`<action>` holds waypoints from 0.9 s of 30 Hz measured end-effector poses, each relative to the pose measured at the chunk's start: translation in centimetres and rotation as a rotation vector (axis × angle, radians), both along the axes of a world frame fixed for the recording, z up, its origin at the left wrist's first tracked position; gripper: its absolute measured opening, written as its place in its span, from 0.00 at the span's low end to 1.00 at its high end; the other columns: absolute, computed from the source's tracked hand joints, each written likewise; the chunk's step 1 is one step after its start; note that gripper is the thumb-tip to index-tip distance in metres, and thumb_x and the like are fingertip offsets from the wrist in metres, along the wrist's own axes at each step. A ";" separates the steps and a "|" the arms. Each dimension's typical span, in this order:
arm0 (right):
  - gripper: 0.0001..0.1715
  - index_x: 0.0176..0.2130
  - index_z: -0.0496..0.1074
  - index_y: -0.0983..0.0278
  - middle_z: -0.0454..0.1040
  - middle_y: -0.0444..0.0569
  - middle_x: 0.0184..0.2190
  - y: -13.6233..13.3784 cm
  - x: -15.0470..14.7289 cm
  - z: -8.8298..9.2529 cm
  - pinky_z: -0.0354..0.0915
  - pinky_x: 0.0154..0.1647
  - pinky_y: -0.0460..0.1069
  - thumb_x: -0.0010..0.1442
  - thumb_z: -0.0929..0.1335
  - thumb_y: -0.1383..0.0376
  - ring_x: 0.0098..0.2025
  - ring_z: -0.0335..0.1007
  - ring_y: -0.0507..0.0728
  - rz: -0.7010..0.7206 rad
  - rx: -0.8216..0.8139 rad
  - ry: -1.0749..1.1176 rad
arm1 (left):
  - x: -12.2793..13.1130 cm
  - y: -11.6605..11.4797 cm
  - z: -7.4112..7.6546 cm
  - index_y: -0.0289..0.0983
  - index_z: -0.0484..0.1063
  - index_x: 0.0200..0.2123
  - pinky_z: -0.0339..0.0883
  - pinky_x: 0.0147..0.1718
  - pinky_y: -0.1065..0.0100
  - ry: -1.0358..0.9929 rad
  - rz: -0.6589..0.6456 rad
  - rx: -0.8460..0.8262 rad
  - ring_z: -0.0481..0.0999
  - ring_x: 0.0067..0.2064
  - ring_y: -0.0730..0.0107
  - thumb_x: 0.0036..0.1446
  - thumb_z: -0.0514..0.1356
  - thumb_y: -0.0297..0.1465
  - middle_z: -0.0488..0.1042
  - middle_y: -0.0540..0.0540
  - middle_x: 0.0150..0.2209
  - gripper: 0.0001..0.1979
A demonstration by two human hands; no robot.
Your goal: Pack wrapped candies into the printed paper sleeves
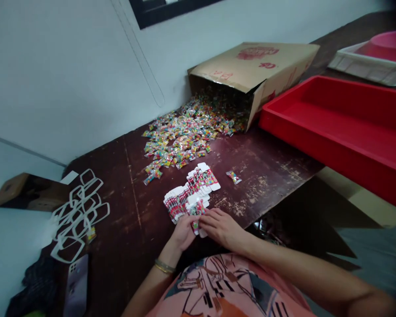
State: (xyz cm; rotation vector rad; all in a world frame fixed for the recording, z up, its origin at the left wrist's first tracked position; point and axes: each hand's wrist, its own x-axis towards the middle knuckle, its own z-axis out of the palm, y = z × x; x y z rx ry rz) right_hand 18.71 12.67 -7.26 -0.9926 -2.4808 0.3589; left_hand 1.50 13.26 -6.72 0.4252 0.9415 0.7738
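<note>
Two hands meet at the near edge of the desk [132, 220]: the left hand [183, 231] and the right hand [219, 226] both have their fingers pinched on one small card [195, 226], held low over the wood just at the near end of a fanned row of cards [191, 193]. Bare wood lies open to the left of the row, as far as a heap of white cut-out frames [79, 211] by the desk's left edge. It is also open to the right, where a single packet [233, 177] lies alone. Behind the row, a pile of packets [181, 136] spills from a cardboard box [251, 70] tipped on its side near the wall. A red tray [343, 127] sits just beside the box and runs on past the desk's corner; what carries it there cannot be told. The card is mostly covered by the fingers, and its print is too small to read. The box's inside is dark. A phone [76, 288] lies near the bottom left, and a pink bowl [389, 44] is cut off at the top right.
</note>
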 end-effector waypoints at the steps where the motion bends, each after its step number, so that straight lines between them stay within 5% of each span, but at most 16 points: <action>1: 0.13 0.47 0.72 0.62 0.73 0.53 0.46 -1.0 -0.2 -0.2 0.59 0.51 0.56 0.65 0.63 0.65 0.49 0.64 0.59 -0.013 -0.013 0.095 | 0.1 -0.1 -0.1 0.33 0.71 0.35 0.67 0.40 0.63 0.048 0.001 -0.011 0.76 0.37 0.63 0.42 0.64 0.26 0.76 0.45 0.33 0.13; 6: 0.19 0.52 0.68 0.59 0.66 0.54 0.55 -1.5 -0.2 -0.5 0.56 0.55 0.59 0.60 0.67 0.65 0.56 0.57 0.62 -0.218 -0.138 0.314 | 0.4 -1.6 -0.1 0.33 0.70 0.36 0.66 0.31 0.67 0.191 -0.177 -0.039 0.74 0.28 0.67 0.39 0.59 0.22 0.74 0.50 0.26 0.16; 11: 0.09 0.36 0.71 0.63 0.63 0.54 0.57 -2.1 -1.0 -0.1 0.54 0.57 0.58 0.56 0.71 0.61 0.59 0.54 0.61 -0.323 -0.356 0.444 | 0.1 -2.8 0.5 0.34 0.68 0.32 0.62 0.28 0.71 0.347 -0.227 -0.018 0.71 0.26 0.72 0.41 0.59 0.24 0.72 0.52 0.23 0.10; 13: 0.10 0.31 0.71 0.64 0.65 0.52 0.56 -2.2 -0.8 0.1 0.55 0.56 0.57 0.57 0.70 0.60 0.57 0.57 0.61 -0.278 -0.479 0.459 | -0.2 -2.7 0.9 0.34 0.68 0.32 0.61 0.27 0.72 0.352 -0.285 0.009 0.69 0.25 0.73 0.41 0.60 0.24 0.71 0.53 0.23 0.10; 17: 0.14 0.26 0.71 0.67 0.69 0.48 0.47 -1.0 1.3 0.9 0.61 0.49 0.49 0.59 0.68 0.60 0.48 0.66 0.55 0.057 -0.776 0.556 | -0.3 -1.9 1.5 0.34 0.69 0.35 0.65 0.31 0.68 0.227 -0.553 0.098 0.72 0.29 0.68 0.41 0.65 0.28 0.74 0.48 0.27 0.15; 19: 0.13 0.28 0.72 0.67 0.70 0.47 0.44 -0.4 2.2 1.3 0.62 0.47 0.47 0.59 0.68 0.61 0.44 0.68 0.54 0.082 -0.805 0.598 | 0.1 -1.6 1.3 0.34 0.70 0.33 0.64 0.30 0.69 0.328 -0.515 0.188 0.71 0.27 0.69 0.41 0.68 0.33 0.74 0.49 0.25 0.15; 23: 0.09 0.41 0.70 0.64 0.73 0.45 0.34 -1.0 2.3 1.4 0.63 0.38 0.46 0.60 0.66 0.63 0.35 0.68 0.52 -0.152 -0.805 0.674 | 1.2 -2.2 -0.5 0.34 0.69 0.25 0.60 0.24 0.72 0.573 -0.255 0.313 0.66 0.23 0.73 0.40 0.69 0.41 0.69 0.53 0.20 0.18; 27: 0.29 0.58 0.56 0.60 0.74 0.46 0.39 -3.1 1.9 0.9 0.64 0.42 0.48 0.59 0.67 0.66 0.39 0.70 0.53 -0.204 -0.846 0.752 | 1.3 -3.8 -2.1 0.35 0.73 0.34 0.66 0.32 0.66 0.356 -0.221 0.142 0.74 0.33 0.62 0.51 0.57 0.52 0.76 0.46 0.28 0.25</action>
